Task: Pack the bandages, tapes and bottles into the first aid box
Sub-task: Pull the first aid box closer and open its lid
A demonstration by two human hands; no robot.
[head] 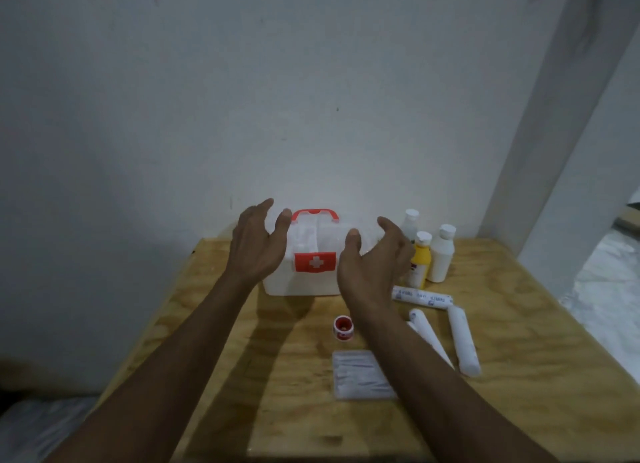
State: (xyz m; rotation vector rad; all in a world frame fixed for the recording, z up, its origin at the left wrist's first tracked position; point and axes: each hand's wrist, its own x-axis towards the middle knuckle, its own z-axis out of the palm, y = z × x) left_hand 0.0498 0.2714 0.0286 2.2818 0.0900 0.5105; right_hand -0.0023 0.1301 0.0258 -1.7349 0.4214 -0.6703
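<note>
At frame centre, a white first aid box (pixel 300 268) with a red handle and red cross label sits closed on the desk (pixel 284 410); its contents cannot be seen. The left hand (pixel 254 246) and right hand (pixel 372 266) flank it, fingers spread, grasping nothing. Right of it stand three bottles (pixel 440 254), with bandage rolls (pixel 462 341) below, a tape roll (pixel 343 328) and a clear packet (pixel 360 374) lower centre.

A white cross on a red panel (pixel 315 262) marks the front of the first aid box (pixel 301 282), showing between the left grip (pixel 256 244) and the right grip (pixel 374 265). Just right of the right grip, one bandage roll (pixel 422 297) carries dark print and the yellow bottle (pixel 419 265) a label, both too blurred to read.
</note>
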